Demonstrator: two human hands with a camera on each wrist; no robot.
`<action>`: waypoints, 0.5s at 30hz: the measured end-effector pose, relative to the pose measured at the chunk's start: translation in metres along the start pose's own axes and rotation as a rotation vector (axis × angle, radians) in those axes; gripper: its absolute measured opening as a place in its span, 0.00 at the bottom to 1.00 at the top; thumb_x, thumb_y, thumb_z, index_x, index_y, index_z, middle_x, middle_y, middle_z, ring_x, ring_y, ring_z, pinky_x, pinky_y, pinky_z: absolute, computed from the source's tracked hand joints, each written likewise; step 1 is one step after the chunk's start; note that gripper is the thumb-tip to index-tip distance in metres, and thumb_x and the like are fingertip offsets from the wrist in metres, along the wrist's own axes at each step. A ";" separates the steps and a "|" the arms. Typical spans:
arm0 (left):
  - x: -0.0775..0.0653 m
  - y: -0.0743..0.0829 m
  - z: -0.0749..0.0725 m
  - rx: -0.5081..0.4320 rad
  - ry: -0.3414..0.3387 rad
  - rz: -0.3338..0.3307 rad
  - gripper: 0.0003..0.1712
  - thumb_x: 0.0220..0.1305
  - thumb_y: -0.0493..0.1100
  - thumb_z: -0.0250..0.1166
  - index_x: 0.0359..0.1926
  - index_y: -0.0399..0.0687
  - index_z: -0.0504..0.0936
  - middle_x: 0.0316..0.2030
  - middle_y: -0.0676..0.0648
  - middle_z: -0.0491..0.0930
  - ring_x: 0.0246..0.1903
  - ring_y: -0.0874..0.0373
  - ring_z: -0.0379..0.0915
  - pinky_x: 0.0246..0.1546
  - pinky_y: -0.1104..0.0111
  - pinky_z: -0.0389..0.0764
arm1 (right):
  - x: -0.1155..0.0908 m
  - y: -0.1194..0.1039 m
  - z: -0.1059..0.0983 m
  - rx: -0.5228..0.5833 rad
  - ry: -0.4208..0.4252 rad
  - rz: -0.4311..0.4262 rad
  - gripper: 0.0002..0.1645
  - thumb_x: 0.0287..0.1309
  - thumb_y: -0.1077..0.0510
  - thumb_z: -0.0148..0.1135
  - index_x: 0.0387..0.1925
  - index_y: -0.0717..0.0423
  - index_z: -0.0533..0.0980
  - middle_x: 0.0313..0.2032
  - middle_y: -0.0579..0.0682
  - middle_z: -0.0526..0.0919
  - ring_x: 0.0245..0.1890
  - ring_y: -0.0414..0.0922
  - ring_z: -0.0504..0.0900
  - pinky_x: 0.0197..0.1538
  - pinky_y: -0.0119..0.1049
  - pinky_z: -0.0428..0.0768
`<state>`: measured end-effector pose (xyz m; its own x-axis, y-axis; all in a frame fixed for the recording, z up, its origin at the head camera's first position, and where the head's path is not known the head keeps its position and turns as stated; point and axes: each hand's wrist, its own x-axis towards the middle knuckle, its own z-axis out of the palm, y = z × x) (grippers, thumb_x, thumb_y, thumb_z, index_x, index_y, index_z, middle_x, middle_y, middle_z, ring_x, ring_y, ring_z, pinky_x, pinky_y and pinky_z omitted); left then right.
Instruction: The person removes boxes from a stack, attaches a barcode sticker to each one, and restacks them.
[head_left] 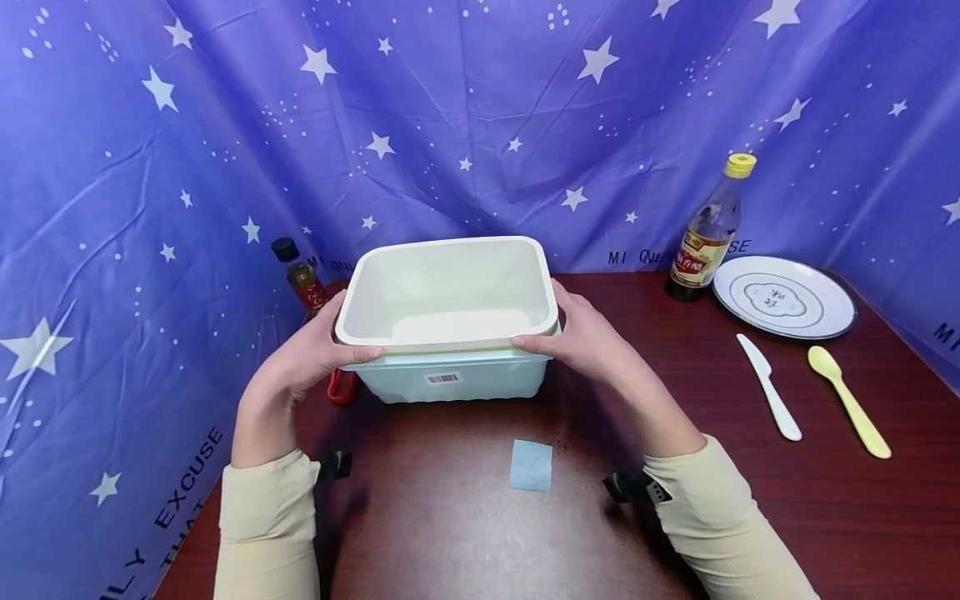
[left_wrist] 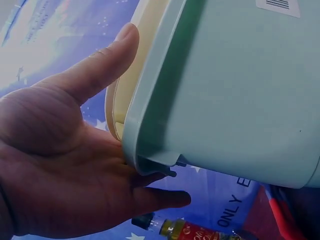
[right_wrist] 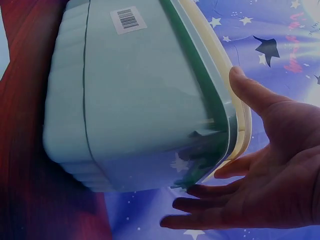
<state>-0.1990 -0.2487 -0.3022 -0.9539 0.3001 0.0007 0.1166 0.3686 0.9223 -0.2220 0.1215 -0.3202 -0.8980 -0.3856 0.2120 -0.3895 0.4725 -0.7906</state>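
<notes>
A stack of nested rectangular plastic bins stands in the middle of the head view: a white bin [head_left: 450, 283] on top, a light blue bin [head_left: 457, 379] with a barcode sticker outside it. My left hand [head_left: 307, 354] grips the stack's left end, thumb along the front rim and fingers around the side. At the right end my right hand [head_left: 588, 333] holds it likewise, its thumb on the white rim. In the right wrist view the lower fingers [right_wrist: 200, 217] of that hand spread out beside the blue bin's corner. A cream rim [left_wrist: 142, 45] shows above the blue one.
Behind my left hand stands a dark-capped bottle [head_left: 303, 279], with a red loop-shaped object [head_left: 342, 388] nearby. A blue paper square [head_left: 531, 467] lies in front. To the right are a yellow-capped bottle [head_left: 705, 233], a white plate [head_left: 817, 312], a white knife [head_left: 768, 387] and a yellow spoon [head_left: 851, 404].
</notes>
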 end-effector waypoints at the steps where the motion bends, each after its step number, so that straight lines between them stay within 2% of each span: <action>1: 0.000 0.000 0.000 0.002 0.002 -0.001 0.52 0.58 0.34 0.75 0.76 0.45 0.53 0.63 0.39 0.69 0.59 0.48 0.66 0.58 0.64 0.71 | 0.000 0.000 0.000 -0.002 -0.004 0.010 0.47 0.52 0.48 0.79 0.68 0.58 0.65 0.51 0.54 0.82 0.53 0.48 0.77 0.62 0.47 0.70; 5: 0.001 -0.001 0.000 0.005 0.008 -0.010 0.52 0.57 0.34 0.75 0.76 0.45 0.54 0.62 0.38 0.70 0.58 0.48 0.67 0.58 0.64 0.71 | -0.002 0.000 -0.001 0.027 -0.039 0.029 0.51 0.54 0.48 0.77 0.71 0.58 0.60 0.54 0.56 0.80 0.56 0.50 0.76 0.63 0.48 0.70; 7: 0.000 0.001 0.001 0.014 0.010 -0.028 0.52 0.57 0.34 0.75 0.76 0.44 0.53 0.62 0.37 0.69 0.59 0.46 0.67 0.60 0.60 0.70 | -0.004 0.000 -0.004 0.017 -0.060 0.043 0.54 0.55 0.47 0.76 0.74 0.59 0.56 0.58 0.58 0.77 0.60 0.51 0.73 0.66 0.50 0.67; 10: -0.003 0.008 0.002 0.081 0.036 -0.086 0.61 0.59 0.41 0.76 0.80 0.45 0.42 0.73 0.35 0.56 0.68 0.43 0.58 0.67 0.50 0.63 | -0.007 -0.001 -0.012 -0.050 -0.078 0.100 0.62 0.57 0.43 0.74 0.78 0.62 0.48 0.70 0.64 0.66 0.71 0.56 0.63 0.72 0.53 0.59; 12: -0.006 0.014 0.004 0.159 0.075 -0.118 0.66 0.60 0.48 0.76 0.81 0.50 0.35 0.78 0.37 0.44 0.74 0.42 0.48 0.70 0.44 0.56 | -0.010 -0.003 -0.019 -0.113 -0.054 0.136 0.65 0.57 0.39 0.73 0.79 0.61 0.45 0.73 0.65 0.60 0.74 0.58 0.57 0.73 0.56 0.56; 14: -0.008 0.021 0.007 0.249 0.123 -0.108 0.68 0.60 0.54 0.75 0.81 0.54 0.30 0.80 0.44 0.33 0.77 0.43 0.38 0.71 0.41 0.51 | -0.013 -0.004 -0.024 -0.153 -0.009 0.148 0.66 0.56 0.37 0.73 0.80 0.58 0.45 0.75 0.63 0.57 0.75 0.59 0.55 0.73 0.57 0.56; 15: -0.008 0.024 0.010 0.283 0.149 -0.082 0.68 0.60 0.55 0.75 0.81 0.56 0.32 0.80 0.46 0.33 0.77 0.44 0.36 0.71 0.40 0.50 | -0.014 -0.005 -0.027 -0.162 0.022 0.138 0.64 0.55 0.37 0.73 0.80 0.55 0.47 0.74 0.62 0.60 0.74 0.58 0.57 0.72 0.57 0.58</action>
<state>-0.1855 -0.2337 -0.2841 -0.9908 0.1353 0.0069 0.0904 0.6223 0.7776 -0.2128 0.1457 -0.3037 -0.9486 -0.2921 0.1220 -0.2890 0.6417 -0.7104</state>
